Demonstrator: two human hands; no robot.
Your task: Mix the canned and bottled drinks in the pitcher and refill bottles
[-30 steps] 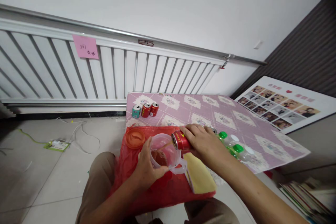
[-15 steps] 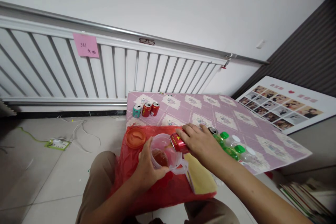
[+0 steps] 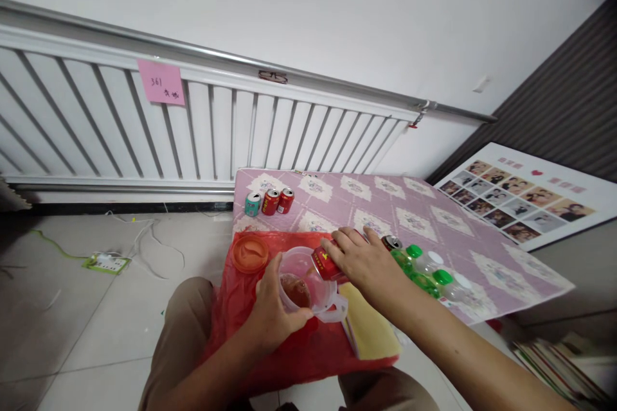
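Note:
My left hand (image 3: pixel 276 308) grips the near left side of a clear plastic pitcher (image 3: pixel 315 286), which leans a little and has its handle on the right. Brown liquid (image 3: pixel 295 291) lies in the bottom of it. Closed around a red drink can (image 3: pixel 326 262), my right hand (image 3: pixel 360 261) holds the can tipped on its side, its top end over the pitcher's rim. Liquid seems to run from the can's mouth. An orange lid (image 3: pixel 249 254) rests on the red cloth (image 3: pixel 270 366) to the left of the pitcher.
A teal can (image 3: pixel 252 204) and two red cans (image 3: pixel 270 202) stand on the patterned table cover (image 3: pixel 332 189). To the right are a dark can (image 3: pixel 391 242) and several bottles (image 3: pixel 427 270) with green or white caps. A yellow cloth (image 3: pixel 369 327) lies by the pitcher's handle.
The view has shifted slightly. Both hands keep their hold on the pitcher and the red can; the liquid in the pitcher looks a little frothier.

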